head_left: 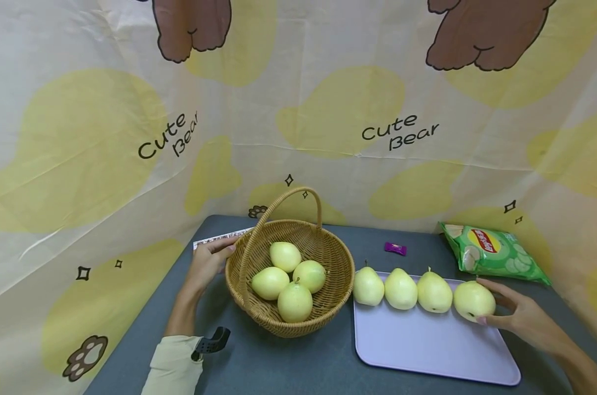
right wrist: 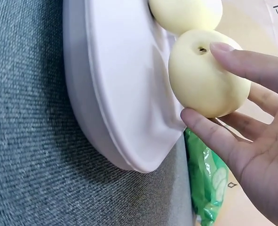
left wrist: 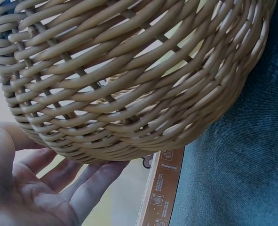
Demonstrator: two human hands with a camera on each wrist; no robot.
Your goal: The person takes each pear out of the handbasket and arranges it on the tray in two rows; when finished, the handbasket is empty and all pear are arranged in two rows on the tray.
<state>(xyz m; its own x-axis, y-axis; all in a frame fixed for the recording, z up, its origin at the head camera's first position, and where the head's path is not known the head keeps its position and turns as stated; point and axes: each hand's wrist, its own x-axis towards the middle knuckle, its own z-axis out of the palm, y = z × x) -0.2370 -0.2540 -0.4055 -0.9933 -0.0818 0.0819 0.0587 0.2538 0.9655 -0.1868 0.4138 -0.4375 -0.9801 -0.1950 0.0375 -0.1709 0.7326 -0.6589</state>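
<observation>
A wicker basket point(head_left: 288, 323) with an arched handle stands left of centre and has several pale green pears point(head_left: 295, 302) inside. My left hand point(head_left: 210, 263) holds the basket's left side near the rim. In the left wrist view its fingers point(left wrist: 99, 186) meet the woven wall, with the fingertips partly hidden. On the right, a row of pears lies along the far side of a light purple tray point(head_left: 426, 351). My right hand point(head_left: 525, 318) grips the rightmost pear point(head_left: 474, 301), its thumb beside the small hollow in the fruit, as the right wrist view shows.
A green chip bag point(head_left: 495, 252) lies behind the tray at the far right. A small purple packet point(head_left: 395, 248) is on the table point(head_left: 278, 367) behind the pears. A printed strip point(head_left: 219, 238) shows behind the left hand. Patterned cloth point(head_left: 328, 109) hangs around the table.
</observation>
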